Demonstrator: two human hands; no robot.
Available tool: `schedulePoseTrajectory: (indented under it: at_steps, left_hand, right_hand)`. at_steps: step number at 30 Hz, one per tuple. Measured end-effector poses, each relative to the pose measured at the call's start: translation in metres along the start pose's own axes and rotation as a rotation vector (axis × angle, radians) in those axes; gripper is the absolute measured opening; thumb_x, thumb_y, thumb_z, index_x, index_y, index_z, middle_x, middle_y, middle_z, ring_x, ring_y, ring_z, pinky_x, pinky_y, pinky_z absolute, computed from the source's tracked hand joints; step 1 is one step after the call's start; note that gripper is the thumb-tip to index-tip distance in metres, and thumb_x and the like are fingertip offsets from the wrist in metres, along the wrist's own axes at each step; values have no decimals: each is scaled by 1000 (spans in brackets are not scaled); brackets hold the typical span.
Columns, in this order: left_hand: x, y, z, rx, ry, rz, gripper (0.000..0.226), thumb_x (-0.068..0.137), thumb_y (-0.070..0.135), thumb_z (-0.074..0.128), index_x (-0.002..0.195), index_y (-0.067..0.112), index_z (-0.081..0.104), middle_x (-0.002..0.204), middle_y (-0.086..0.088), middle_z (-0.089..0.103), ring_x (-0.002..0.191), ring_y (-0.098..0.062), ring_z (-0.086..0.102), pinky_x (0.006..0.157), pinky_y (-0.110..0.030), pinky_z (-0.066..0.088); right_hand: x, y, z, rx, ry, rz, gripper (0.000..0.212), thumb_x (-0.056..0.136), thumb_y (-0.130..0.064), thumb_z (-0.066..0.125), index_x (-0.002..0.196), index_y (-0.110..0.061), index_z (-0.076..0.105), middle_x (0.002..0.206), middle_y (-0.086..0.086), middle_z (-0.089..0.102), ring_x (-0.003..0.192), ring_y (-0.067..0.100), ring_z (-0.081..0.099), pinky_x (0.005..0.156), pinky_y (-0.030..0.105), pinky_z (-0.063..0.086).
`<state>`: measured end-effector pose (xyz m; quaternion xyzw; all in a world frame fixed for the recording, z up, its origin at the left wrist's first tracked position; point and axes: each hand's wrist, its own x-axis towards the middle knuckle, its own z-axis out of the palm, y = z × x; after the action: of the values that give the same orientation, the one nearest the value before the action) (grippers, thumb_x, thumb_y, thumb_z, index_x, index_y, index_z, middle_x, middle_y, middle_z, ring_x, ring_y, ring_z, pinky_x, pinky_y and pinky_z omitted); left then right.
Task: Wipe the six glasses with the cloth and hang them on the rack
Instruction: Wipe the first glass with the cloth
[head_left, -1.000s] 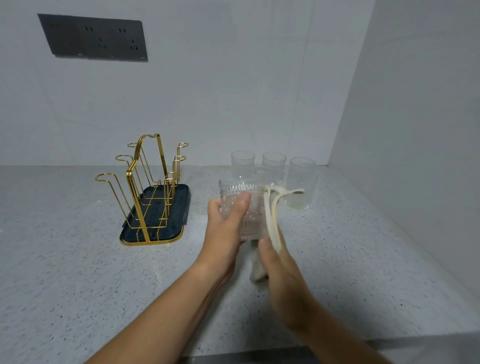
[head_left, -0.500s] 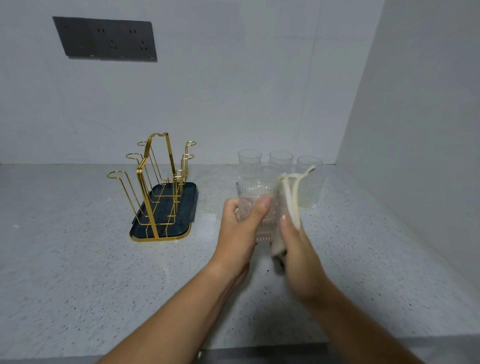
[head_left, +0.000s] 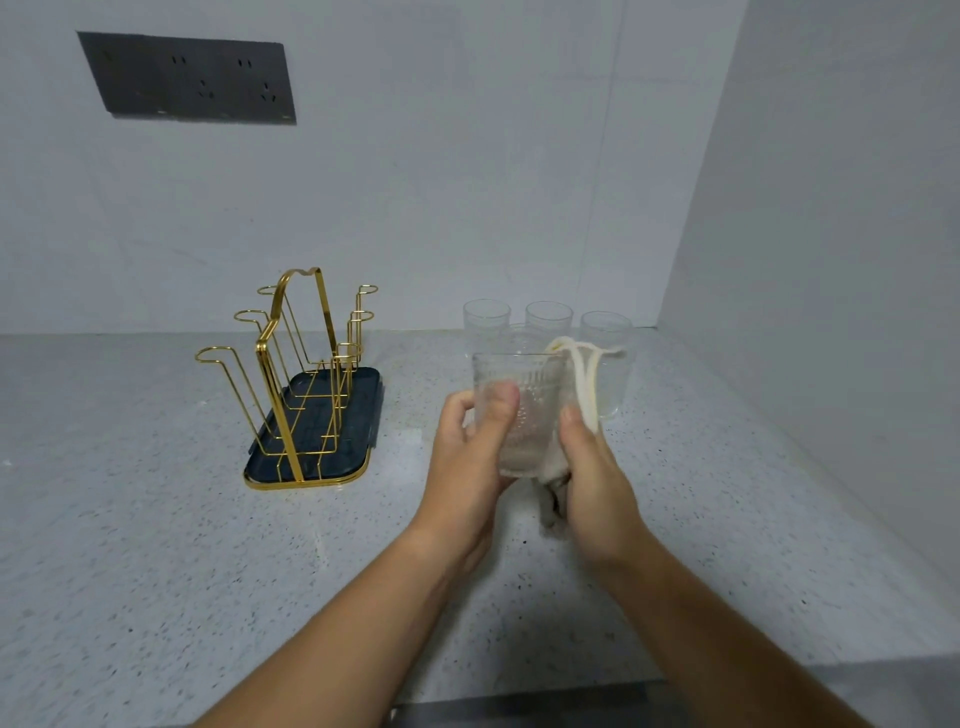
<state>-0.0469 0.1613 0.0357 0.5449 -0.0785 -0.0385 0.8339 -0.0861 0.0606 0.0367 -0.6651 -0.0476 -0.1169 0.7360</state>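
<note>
Over the worktop (head_left: 156, 545) toward its back right corner, the left hand (head_left: 467, 457) grips the ribbed glass (head_left: 519, 410) upright, the right hand (head_left: 592, 467) clutches the cloth (head_left: 584, 384) against its right side, and the rack (head_left: 306, 374) stands leftward, nearer the left hand.

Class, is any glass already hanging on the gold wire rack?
No, every hook of the gold wire rack is bare.

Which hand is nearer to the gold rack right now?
Left. The left hand grips the patterned glass to the right of the rack, apart from it. The right hand holds the cloth against the glass's far side, farther from the rack.
</note>
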Motion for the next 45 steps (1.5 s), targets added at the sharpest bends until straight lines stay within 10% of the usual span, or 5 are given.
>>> schedulePoseTrajectory:
  at_steps: [5,13,35,42,45]
  left_hand:
    - [-1,1,6,237,22,132,44,94,47,64,130,22,56,113,7,74,99,1,72,79,-14,55]
    - [-10,-5,2,-40,-26,-37,57,88,42,75,130,7,61,119,-14,76,108,-33,74,94,-47,60]
    - [-4,0,-4,108,-15,-45,64,83,52,79,127,12,53,122,-13,73,108,-26,74,90,-42,60]
    - [-1,8,12,-26,-23,16,58,77,31,78,126,4,64,112,-13,78,99,-25,78,76,-29,61]
    - [2,11,12,-26,-17,24,54,74,24,82,120,-1,67,101,-12,79,89,-24,78,72,-28,61]
  right_hand:
    - [-8,14,6,-91,16,-6,37,101,-57,38,108,-23,51,82,-17,64,76,-5,63,65,8,49]
    - [-3,1,-3,4,49,54,53,108,-50,34,98,-10,68,75,7,64,61,14,59,55,21,46]
    - [-11,11,0,-7,35,-47,37,102,-55,38,82,-27,51,52,-11,47,49,7,45,50,17,41]
    - [1,2,2,217,154,156,67,101,-59,39,101,-4,76,99,44,63,81,57,64,77,48,56]
    - [-10,6,10,490,195,239,50,108,-38,34,121,-6,71,122,25,72,119,37,68,114,51,43]
